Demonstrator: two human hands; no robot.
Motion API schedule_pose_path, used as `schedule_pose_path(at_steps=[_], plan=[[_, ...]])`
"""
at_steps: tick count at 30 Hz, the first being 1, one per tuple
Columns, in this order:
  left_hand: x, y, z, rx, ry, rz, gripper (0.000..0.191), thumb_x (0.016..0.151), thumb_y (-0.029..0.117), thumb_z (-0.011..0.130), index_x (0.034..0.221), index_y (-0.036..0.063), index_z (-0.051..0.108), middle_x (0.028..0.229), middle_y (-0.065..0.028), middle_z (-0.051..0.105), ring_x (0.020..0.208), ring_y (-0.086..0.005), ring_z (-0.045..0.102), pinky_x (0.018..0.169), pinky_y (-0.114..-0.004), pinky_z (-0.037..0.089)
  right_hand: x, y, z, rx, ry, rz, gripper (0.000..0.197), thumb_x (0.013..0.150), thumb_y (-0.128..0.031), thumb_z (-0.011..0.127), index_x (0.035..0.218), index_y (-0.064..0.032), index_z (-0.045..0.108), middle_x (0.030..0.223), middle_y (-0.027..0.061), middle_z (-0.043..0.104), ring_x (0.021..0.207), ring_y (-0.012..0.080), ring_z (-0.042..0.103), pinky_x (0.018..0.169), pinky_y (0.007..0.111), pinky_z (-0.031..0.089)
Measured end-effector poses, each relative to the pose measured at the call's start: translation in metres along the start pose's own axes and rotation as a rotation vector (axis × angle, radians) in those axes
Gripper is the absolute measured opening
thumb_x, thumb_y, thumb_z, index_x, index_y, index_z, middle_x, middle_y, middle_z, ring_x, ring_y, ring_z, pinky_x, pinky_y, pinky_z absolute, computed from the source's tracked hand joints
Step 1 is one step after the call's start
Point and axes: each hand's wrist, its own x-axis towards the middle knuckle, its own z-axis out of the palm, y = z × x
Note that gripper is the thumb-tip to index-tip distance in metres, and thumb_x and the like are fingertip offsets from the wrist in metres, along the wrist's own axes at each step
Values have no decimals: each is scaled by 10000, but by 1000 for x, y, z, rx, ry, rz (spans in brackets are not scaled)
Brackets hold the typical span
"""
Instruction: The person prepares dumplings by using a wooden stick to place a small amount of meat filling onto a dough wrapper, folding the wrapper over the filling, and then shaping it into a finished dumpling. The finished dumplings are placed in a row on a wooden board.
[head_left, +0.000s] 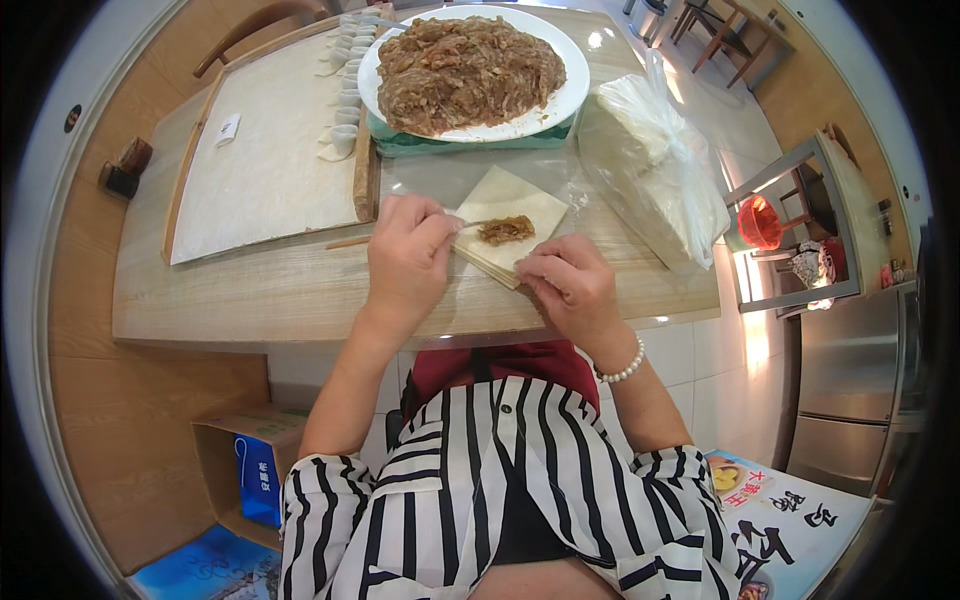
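Observation:
A stack of square dough wrappers (495, 196) lies on the table before me, with a dab of minced filling (507, 230) on the top one. My left hand (414, 244) grips a thin utensil whose tip reaches the filling; a thin wooden stick (348, 243) shows to its left. My right hand (568, 276) has its fingertips at the stack's near right corner; whether they pinch a wrapper is unclear. Beyond the stack, a white oval plate (576, 75) holds a mound of minced filling (469, 71). Folded dumplings (343, 139) line the right side of a wood-framed board (262, 135).
A clear plastic bag of pale contents (652, 172) sits right of the stack. The plate rests on a green-edged support (472, 146). The table's near edge (262, 343) runs just before my body. A small white paper piece (227, 130) lies on the board.

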Motion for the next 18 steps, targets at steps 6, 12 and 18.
schedule_pose_path(at_steps=[6, 12, 18], plan=[[-1, -3, -6, 27, 7, -6, 168, 749, -91, 705, 872, 23, 701, 864, -97, 612, 844, -277, 569, 716, -355, 478, 14, 1, -6, -22, -28, -15, 146, 730, -32, 793, 831, -93, 707, 811, 42, 648, 768, 238, 620, 640, 348, 519], [-4, -5, -2, 21, -9, 13, 185, 729, -97, 708, 867, 27, 707, 859, -98, 612, 840, -279, 574, 709, -357, 481, 12, 0, -5, -34, -54, -14, 137, 736, -36, 793, 824, -92, 705, 806, 46, 646, 765, 242, 619, 641, 353, 521], [-11, -2, -16, 109, 0, 44, 196, 720, -89, 710, 872, 35, 713, 860, -95, 611, 837, -278, 578, 697, -366, 482, 7, 1, -3, -7, -45, 14, 137, 735, -36, 797, 823, -88, 704, 805, 54, 644, 767, 252, 618, 650, 357, 519]])
